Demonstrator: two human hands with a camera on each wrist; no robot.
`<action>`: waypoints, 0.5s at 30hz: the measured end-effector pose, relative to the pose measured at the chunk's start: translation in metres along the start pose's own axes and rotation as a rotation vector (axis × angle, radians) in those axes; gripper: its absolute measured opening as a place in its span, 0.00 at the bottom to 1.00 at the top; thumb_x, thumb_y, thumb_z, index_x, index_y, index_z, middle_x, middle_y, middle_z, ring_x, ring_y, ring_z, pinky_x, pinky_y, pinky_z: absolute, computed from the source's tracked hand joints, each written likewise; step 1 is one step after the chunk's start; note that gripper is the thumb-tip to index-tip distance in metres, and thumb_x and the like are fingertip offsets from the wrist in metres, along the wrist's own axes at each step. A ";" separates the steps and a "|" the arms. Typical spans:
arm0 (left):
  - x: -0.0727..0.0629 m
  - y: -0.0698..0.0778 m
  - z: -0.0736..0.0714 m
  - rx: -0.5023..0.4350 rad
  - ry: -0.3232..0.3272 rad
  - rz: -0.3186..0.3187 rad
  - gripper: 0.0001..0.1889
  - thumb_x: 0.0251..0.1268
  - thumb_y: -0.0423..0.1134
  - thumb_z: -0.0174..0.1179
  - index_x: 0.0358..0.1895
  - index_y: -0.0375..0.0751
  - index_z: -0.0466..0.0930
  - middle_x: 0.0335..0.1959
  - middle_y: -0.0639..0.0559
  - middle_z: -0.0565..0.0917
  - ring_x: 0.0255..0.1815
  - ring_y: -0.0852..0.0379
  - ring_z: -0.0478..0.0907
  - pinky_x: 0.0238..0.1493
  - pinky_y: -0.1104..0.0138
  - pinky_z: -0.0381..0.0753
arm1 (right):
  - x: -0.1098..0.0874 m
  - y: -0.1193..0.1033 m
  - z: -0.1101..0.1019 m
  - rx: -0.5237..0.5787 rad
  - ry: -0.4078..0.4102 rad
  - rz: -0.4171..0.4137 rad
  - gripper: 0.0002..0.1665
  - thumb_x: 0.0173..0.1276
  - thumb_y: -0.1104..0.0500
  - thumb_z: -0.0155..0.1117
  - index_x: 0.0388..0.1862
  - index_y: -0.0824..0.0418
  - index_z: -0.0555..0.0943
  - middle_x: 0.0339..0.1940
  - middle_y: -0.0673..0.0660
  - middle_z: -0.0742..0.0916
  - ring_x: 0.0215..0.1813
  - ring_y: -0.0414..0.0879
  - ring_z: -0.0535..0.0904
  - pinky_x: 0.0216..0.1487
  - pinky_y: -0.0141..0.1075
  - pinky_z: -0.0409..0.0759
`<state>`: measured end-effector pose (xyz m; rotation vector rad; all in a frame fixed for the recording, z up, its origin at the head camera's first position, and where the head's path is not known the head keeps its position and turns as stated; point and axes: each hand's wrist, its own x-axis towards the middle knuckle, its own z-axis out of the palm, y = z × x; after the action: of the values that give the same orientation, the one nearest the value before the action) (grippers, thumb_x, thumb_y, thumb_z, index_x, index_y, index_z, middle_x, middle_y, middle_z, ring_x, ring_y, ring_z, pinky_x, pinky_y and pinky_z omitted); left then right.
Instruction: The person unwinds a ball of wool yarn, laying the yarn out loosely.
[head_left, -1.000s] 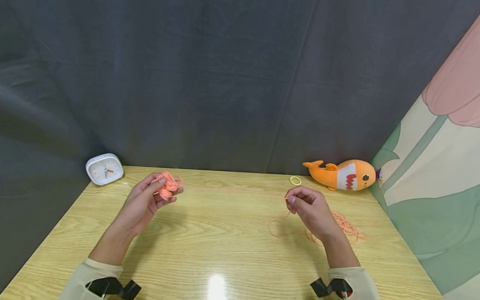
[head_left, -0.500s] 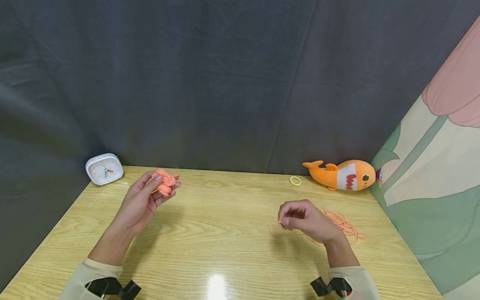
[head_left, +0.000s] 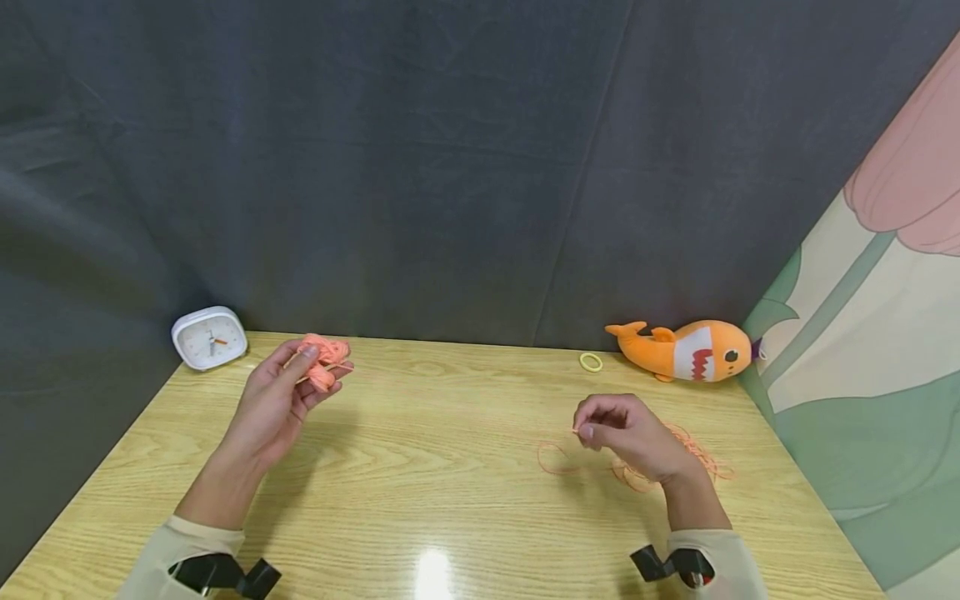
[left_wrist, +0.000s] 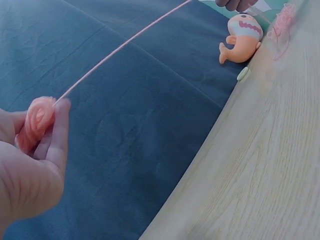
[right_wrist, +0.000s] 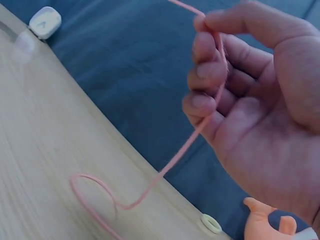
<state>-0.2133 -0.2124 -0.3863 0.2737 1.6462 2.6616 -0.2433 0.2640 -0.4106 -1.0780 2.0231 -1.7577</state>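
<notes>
My left hand [head_left: 273, 400] holds a small wound bundle of coral yarn [head_left: 324, 354] above the left side of the table, thumb across it and fingers beneath. In the left wrist view a taut strand [left_wrist: 122, 46] runs from this bundle up toward the other hand. My right hand [head_left: 626, 437] pinches that strand between thumb and forefinger, over the right side of the table. Past the pinch, the yarn [right_wrist: 182, 150] lies along the curled fingers in the right wrist view and drops in a loose curve. A tangled heap of the same yarn [head_left: 697, 454] lies partly hidden behind the right hand.
An orange shark plush [head_left: 682, 350] lies at the back right of the wooden table [head_left: 435, 467]. Left of it is a yellow ring [head_left: 591, 362]. A white clock [head_left: 209, 338] stands at the back left corner. A dark curtain [head_left: 420, 167] hangs behind.
My right hand has come down and nearer, shifted left, then moved back right with the strand. My left hand has tilted the bundle and drifted slightly left and up.
</notes>
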 end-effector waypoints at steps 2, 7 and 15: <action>0.000 0.000 -0.001 0.035 -0.019 -0.006 0.08 0.81 0.39 0.53 0.55 0.45 0.76 0.48 0.55 0.90 0.47 0.60 0.91 0.44 0.73 0.87 | -0.003 -0.001 -0.005 -0.011 0.070 0.003 0.11 0.76 0.74 0.52 0.42 0.64 0.81 0.32 0.47 0.81 0.33 0.44 0.74 0.35 0.38 0.77; 0.000 0.000 -0.001 0.098 -0.076 -0.022 0.09 0.81 0.35 0.53 0.56 0.47 0.79 0.48 0.56 0.90 0.47 0.61 0.90 0.43 0.74 0.87 | -0.011 -0.003 -0.016 0.006 0.214 0.000 0.15 0.79 0.72 0.50 0.44 0.59 0.83 0.33 0.46 0.83 0.35 0.42 0.75 0.39 0.33 0.79; -0.001 -0.001 0.000 0.125 -0.070 -0.015 0.11 0.82 0.33 0.52 0.54 0.48 0.82 0.46 0.56 0.89 0.44 0.64 0.88 0.43 0.74 0.86 | -0.019 -0.007 -0.023 0.099 0.354 0.038 0.15 0.80 0.71 0.50 0.44 0.56 0.83 0.35 0.45 0.83 0.38 0.38 0.77 0.44 0.28 0.81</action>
<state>-0.2119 -0.2120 -0.3874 0.3498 1.7888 2.5110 -0.2424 0.2935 -0.4039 -0.7348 2.1022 -2.1265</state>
